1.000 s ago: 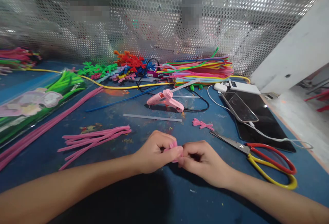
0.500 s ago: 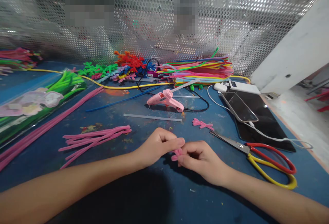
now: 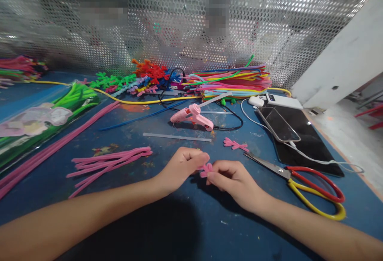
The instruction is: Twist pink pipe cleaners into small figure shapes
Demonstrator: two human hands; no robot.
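Between my two hands is a small pink pipe cleaner [image 3: 206,170], bent into loops. The fingers of my left hand [image 3: 182,169] pinch its left end, and the thumb and forefinger of my right hand [image 3: 235,179] pinch its right side. Just beyond my right hand lies a finished-looking pink looped piece [image 3: 235,145]. A bunch of bent pink pipe cleaners [image 3: 110,163] rests left of my left hand. Scissors [image 3: 279,169] with red and yellow handles lie to the right, blades partly toward my hands.
A pink glue gun [image 3: 191,116] sits behind my hands, with a clear glue stick [image 3: 176,137] in front of it. Pipe cleaner bundles [image 3: 233,81] line the metal mesh [image 3: 179,45]. A phone [image 3: 278,124] lies on a black tablet [image 3: 311,149] at right; a green-filled bag [image 3: 44,121] is left.
My hands have drawn slightly apart, the left one shifting a little left and up. More of the pink loops now shows between the fingertips.
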